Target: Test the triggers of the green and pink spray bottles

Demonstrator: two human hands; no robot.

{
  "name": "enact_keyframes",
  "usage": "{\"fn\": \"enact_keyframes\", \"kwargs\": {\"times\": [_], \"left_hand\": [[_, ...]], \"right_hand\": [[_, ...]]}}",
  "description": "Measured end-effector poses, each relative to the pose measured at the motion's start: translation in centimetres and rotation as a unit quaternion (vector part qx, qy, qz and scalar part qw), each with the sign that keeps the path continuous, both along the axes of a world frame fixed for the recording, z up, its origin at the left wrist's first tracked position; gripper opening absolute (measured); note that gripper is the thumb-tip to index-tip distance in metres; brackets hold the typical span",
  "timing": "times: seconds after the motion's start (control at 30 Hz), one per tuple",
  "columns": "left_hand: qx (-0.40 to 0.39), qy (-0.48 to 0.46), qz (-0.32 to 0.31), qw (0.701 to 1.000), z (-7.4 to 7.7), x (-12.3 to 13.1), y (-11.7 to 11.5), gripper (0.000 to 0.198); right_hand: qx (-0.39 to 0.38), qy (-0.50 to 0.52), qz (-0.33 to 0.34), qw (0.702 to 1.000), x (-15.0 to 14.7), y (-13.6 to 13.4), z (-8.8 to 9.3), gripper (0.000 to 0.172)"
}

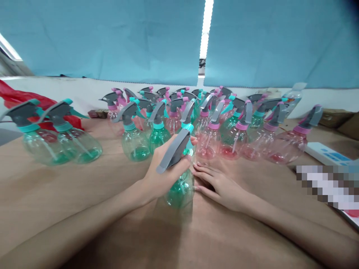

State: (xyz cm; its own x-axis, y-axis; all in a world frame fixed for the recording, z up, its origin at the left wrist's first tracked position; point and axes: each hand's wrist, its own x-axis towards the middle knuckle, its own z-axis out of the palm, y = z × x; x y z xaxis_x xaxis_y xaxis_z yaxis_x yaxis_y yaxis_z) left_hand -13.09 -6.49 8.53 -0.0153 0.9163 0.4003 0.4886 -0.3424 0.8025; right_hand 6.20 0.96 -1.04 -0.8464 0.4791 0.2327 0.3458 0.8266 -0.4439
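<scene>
In the middle, my left hand point(162, 160) is wrapped around the neck and trigger of a green spray bottle point(179, 192) with a grey sprayer head and turquoise nozzle. Beside that bottle, my right hand point(221, 186) rests low over the table, fingers stretched out, fingertips close to its side; whether they touch it I cannot tell. Just behind stand another green spray bottle point(159, 136) and a pink spray bottle point(209, 144). The held bottle's collar is hidden by my fingers.
Two green bottles point(80, 149) stand apart at the left, near a red plastic bag point(42, 108). Several more spray bottles crowd the back of the brown table point(117, 231). At the right are a white device point(327, 153), a clear bottle point(294, 97) and a pixelated item point(328, 186).
</scene>
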Motion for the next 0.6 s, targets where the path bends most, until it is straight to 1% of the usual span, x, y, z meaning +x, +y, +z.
{"fn": "enact_keyframes", "kwargs": {"times": [0.1, 0.17, 0.33, 0.43, 0.6], "left_hand": [[0.012, -0.007, -0.009, 1.0, -0.03, 0.05, 0.02, 0.027], [0.019, -0.008, -0.015, 1.0, -0.13, 0.03, 0.04, 0.025], [0.017, -0.007, -0.017, 1.0, -0.43, -0.05, 0.04, 0.007], [0.018, 0.001, -0.007, 1.0, -0.38, -0.01, 0.03, 0.009], [0.012, 0.031, 0.003, 0.999, 0.01, 0.1, -0.1, 0.007]], "right_hand": [[0.003, 0.001, -0.001, 1.0, -0.02, 0.01, -0.12, 0.055], [0.004, 0.004, -0.001, 1.0, -0.01, 0.04, -0.23, 0.054], [0.004, -0.006, -0.006, 1.0, 0.03, 0.07, -0.39, 0.054], [0.008, -0.021, -0.009, 1.0, 0.02, 0.06, -0.36, 0.056], [0.001, -0.017, -0.006, 1.0, -0.02, 0.0, -0.18, 0.053]]}}
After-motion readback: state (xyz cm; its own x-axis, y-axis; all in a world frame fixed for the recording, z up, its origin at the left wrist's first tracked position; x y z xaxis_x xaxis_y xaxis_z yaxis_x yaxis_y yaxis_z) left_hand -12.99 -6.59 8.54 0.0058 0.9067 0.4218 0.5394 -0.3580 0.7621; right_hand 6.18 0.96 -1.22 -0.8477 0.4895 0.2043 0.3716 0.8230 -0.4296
